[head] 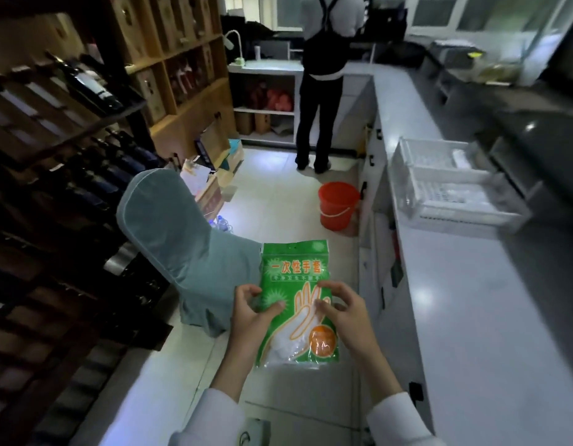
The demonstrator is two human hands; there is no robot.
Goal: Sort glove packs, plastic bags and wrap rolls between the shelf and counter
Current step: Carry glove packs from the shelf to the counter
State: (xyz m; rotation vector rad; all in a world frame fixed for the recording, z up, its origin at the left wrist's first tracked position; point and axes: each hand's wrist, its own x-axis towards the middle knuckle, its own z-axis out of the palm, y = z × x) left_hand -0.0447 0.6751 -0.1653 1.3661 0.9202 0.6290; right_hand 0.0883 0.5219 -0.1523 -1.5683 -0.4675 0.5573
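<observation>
A green glove pack (295,272) with a printed hand outline and an orange circle hangs upright in front of me over the floor. My left hand (251,317) pinches its left edge. My right hand (346,317) grips its right edge, thumb across the front. The white counter (465,317) runs along my right. On it stands a white slatted basket (452,185) with clear plastic items inside. The dark shelf (53,194) on my left carries bottles.
A chair in a grey-green cover (175,239) stands left of the aisle. An orange bucket (338,204) sits on the floor by the counter. A person in a dark apron (323,85) stands at the far counter, back turned. Boxes (214,175) crowd the floor by the shelves.
</observation>
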